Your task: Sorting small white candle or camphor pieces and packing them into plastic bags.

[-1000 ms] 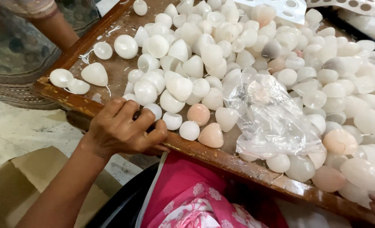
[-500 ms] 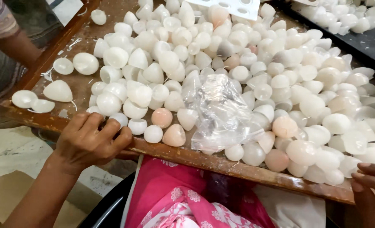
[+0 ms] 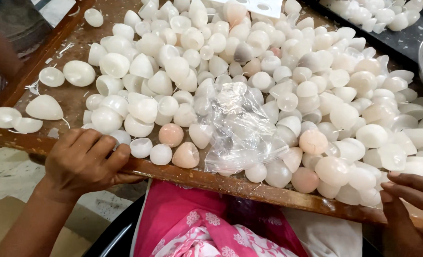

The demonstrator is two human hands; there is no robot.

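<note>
The left hand [image 3: 85, 159] curls over the near wooden edge of the worktop [image 3: 206, 180], fingers bent together and gripping the rim, fingertips just beside a small white shell. The right hand [image 3: 411, 209] shows only partly at the lower right corner; its fingers lie loosely together against the same rim, and it cannot be told whether they grip it.

A heap of white and translucent dome-shaped shells [image 3: 249, 71] covers the worktop, far too many to count. About six are pale pink, among them a pink shell [image 3: 171, 134] near the front edge. Four shells sit apart at the left end.

One crumpled clear plastic bag [image 3: 240, 128] lies on the heap, near the front edge. A white flat piece with round holes [image 3: 256, 5] sits at the top. Pink flowered cloth [image 3: 197, 223] lies below the worktop.
</note>
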